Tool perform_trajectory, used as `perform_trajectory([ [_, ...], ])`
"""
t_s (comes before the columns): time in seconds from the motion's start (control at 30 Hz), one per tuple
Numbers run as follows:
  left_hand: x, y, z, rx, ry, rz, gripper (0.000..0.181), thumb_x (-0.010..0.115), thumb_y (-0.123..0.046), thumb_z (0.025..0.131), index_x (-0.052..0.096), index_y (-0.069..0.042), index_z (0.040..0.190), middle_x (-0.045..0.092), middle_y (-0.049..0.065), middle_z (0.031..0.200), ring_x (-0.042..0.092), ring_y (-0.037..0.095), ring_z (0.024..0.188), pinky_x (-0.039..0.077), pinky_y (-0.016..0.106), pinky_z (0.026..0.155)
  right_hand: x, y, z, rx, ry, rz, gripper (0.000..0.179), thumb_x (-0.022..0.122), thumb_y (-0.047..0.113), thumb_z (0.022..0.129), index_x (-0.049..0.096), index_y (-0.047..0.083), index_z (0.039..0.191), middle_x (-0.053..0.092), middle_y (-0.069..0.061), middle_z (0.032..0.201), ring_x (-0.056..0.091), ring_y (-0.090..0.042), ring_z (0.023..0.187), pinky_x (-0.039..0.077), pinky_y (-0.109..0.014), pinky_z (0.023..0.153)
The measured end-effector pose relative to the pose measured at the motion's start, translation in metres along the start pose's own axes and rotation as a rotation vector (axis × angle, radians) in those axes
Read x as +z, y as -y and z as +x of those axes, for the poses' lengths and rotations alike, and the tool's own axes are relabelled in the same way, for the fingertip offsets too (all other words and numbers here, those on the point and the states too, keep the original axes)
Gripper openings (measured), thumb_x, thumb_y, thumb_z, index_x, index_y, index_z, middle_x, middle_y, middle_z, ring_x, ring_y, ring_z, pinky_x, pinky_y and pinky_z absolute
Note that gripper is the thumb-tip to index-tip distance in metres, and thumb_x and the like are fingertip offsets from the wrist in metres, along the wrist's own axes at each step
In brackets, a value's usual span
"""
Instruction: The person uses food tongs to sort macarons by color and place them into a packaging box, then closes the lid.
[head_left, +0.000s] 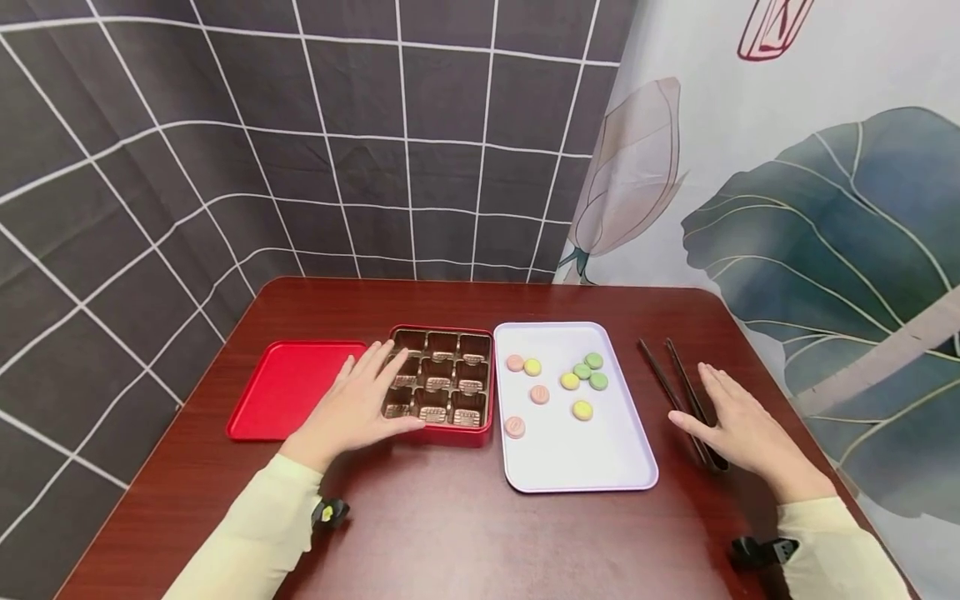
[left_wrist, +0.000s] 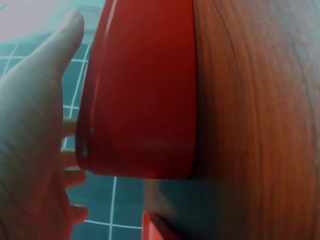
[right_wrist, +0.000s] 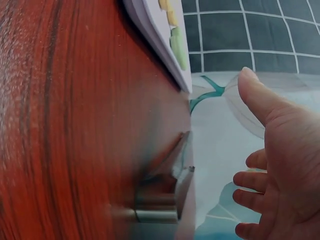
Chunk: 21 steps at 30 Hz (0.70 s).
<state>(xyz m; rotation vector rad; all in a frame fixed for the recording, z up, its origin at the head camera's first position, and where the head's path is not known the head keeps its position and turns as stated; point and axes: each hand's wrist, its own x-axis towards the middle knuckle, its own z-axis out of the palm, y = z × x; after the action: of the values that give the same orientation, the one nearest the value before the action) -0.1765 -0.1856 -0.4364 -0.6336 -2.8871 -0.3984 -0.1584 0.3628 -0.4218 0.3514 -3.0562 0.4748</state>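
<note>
My left hand (head_left: 358,408) hovers with fingers spread over the left side of a red box (head_left: 450,436), holding nothing. A shiny brown divided insert (head_left: 435,372) with bare compartments fills this box, partly covered by the fingers. In the left wrist view the box's red side wall (left_wrist: 145,90) stands beside the hand. Dark metal tongs (head_left: 660,371) lie to the right, their arms apart toward the back. Over their bent end is my right hand (head_left: 750,425), fingers extended and grasping nothing. The right wrist view shows the tongs (right_wrist: 172,185) below that hand.
Between the hands lies a white tray (head_left: 577,462) with several small pink, yellow and green macarons (head_left: 570,381) on it. A red lid (head_left: 292,387) lies flat at the left. Dark gridded cloth (head_left: 442,167) and a leaf-patterned curtain (head_left: 840,225) border the brown table (head_left: 435,533).
</note>
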Motion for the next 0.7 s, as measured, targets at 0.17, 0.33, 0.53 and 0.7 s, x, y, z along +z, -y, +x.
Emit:
perform_trajectory([
  [0.17,0.010,0.002,0.000,-0.125,0.042,-0.032,0.113,0.061,-0.076,0.072,0.023,-0.006,0.153,0.021,0.018,0.157,0.012,0.036,0.145,0.014,0.057,0.113,0.007,-0.002,0.005,0.050,0.043,0.038,0.103,0.061,0.056,0.087,0.011,-0.010,0.149,0.018,-0.036,0.150,0.016,-0.051,0.138,0.017,-0.066,0.106],
  [0.33,0.015,0.004,-0.003,-0.199,0.063,-0.064,0.117,0.059,-0.076,0.074,0.018,0.001,0.152,0.018,0.020,0.157,0.011,0.036,0.145,0.013,0.057,0.114,0.013,-0.006,0.009,0.082,0.066,0.057,0.106,0.061,0.058,0.086,0.011,-0.013,0.148,0.018,-0.038,0.148,0.019,-0.054,0.135,0.021,-0.068,0.104],
  [0.53,0.018,0.005,-0.004,-0.224,0.058,-0.099,0.118,0.061,-0.075,0.073,0.018,0.001,0.152,0.020,0.019,0.157,0.012,0.035,0.145,0.013,0.057,0.114,0.020,-0.011,0.014,0.091,0.065,0.062,0.107,0.064,0.056,0.085,0.014,-0.016,0.146,0.023,-0.042,0.144,0.025,-0.056,0.130,0.025,-0.069,0.101],
  [0.7,0.021,0.007,-0.004,-0.216,0.056,-0.116,0.117,0.061,-0.074,0.073,0.017,0.001,0.152,0.020,0.019,0.157,0.013,0.035,0.145,0.013,0.058,0.113,0.023,-0.012,0.018,0.134,0.090,0.028,0.111,0.064,0.060,0.083,0.015,-0.018,0.144,0.025,-0.045,0.140,0.027,-0.059,0.126,0.026,-0.070,0.099],
])
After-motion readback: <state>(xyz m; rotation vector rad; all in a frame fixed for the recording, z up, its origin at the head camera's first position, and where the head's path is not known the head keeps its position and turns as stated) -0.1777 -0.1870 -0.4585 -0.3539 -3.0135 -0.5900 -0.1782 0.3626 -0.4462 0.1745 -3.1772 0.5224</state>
